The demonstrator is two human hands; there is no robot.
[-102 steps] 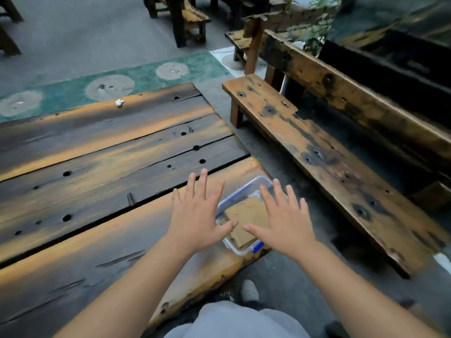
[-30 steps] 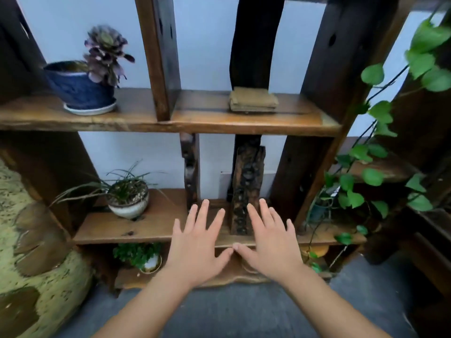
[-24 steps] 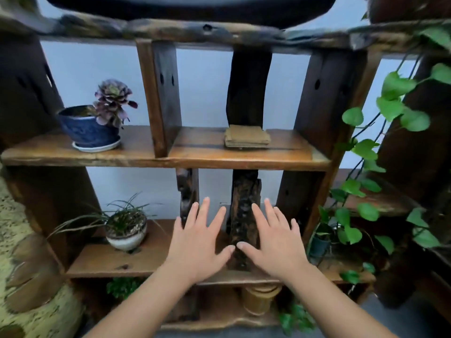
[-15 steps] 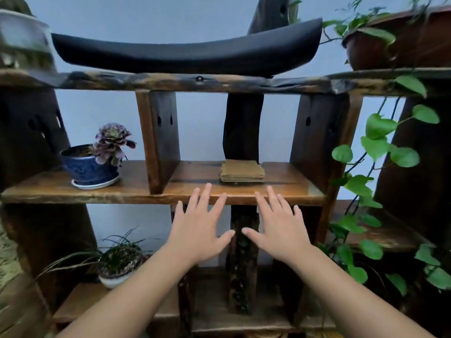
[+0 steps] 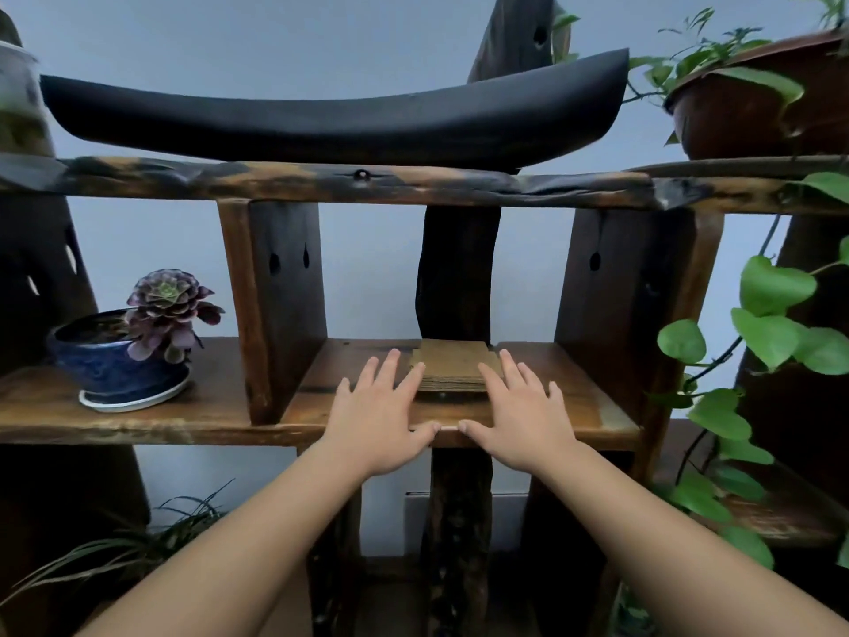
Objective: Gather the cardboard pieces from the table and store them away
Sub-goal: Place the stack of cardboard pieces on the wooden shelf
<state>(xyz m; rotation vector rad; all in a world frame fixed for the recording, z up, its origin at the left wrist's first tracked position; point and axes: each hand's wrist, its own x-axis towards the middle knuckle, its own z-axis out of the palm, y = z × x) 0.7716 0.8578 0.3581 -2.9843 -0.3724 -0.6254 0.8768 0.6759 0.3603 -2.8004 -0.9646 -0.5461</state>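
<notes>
Reaching toward a wooden shelf (image 5: 542, 360), the person holds both hands flat with the fingers spread wide and nothing in them. The left hand (image 5: 379, 418) and the right hand (image 5: 517, 418) hang near each side of a neat pile of cardboard pieces (image 5: 452, 367), which lies on the middle board. Far to the left, a blue pot (image 5: 108, 360) on a white saucer holds a purple plant (image 5: 167, 308). A brown pot (image 5: 758, 108) at the top right holds green leaves.
</notes>
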